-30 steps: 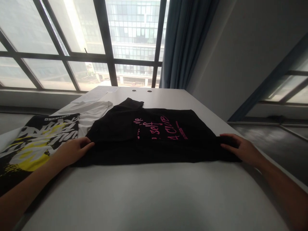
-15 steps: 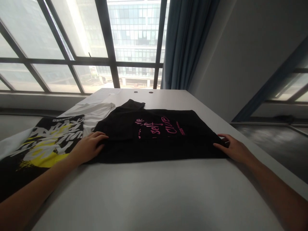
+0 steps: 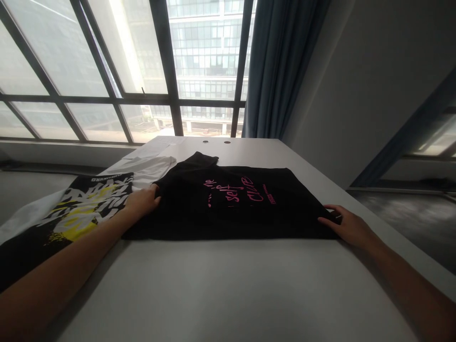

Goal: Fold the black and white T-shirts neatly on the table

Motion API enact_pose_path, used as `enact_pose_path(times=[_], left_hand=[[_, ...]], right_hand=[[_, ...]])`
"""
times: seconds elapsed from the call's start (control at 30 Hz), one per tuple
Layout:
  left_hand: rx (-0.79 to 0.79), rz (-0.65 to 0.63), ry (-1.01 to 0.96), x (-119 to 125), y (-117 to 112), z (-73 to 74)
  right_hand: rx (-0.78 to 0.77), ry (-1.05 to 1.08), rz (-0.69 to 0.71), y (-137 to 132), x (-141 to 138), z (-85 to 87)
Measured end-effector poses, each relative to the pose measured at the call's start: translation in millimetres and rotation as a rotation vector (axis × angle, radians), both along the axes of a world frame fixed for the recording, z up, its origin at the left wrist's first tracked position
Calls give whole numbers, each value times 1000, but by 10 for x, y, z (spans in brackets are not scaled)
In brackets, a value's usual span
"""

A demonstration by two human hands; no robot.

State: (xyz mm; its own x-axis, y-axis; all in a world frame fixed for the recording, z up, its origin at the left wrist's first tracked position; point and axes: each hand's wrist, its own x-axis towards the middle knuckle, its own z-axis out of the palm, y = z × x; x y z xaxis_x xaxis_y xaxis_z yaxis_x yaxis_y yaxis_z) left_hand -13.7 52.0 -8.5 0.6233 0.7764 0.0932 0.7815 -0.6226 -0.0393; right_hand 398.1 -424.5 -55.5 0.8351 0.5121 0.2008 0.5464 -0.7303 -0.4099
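A black T-shirt [image 3: 228,223] with pink lettering lies sideways on the white table [image 3: 228,285], folded over along its near side. At its left end, my left hand [image 3: 144,199] is closed with the fingertips gripping the shirt's cloth. My right hand [image 3: 347,223] pinches the hem at the right end between thumb and fingers. Under and beside my left forearm lies another shirt [image 3: 89,209], printed in white and yellow on black.
White cloth [image 3: 153,166] lies behind the printed shirt at the left. Two round holes pierce the far end of the table. Beyond it are large windows [image 3: 206,57] and a blue curtain [image 3: 267,71]; a grey wall rises at the right.
My left hand has moved slightly away from me along the shirt's left end, and its fingers have curled onto the cloth. My right hand keeps its hold; the view has tilted slightly.
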Motion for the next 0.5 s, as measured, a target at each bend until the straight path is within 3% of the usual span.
enact_pose_path(times=[0.1, 0.2, 0.37, 0.5], left_hand=[[64, -51, 17, -98, -251, 3], [-26, -56, 0, -306, -327, 22], [-415, -40, -188, -790, -174, -11], [-704, -86, -399, -1014, -129, -42]], right_hand=[[-20, -4, -3, -20, 4, 4], [5, 11, -21, -79, 30, 17], [125, 114, -79, -167, 83, 16], [152, 113, -104, -150, 89, 7]])
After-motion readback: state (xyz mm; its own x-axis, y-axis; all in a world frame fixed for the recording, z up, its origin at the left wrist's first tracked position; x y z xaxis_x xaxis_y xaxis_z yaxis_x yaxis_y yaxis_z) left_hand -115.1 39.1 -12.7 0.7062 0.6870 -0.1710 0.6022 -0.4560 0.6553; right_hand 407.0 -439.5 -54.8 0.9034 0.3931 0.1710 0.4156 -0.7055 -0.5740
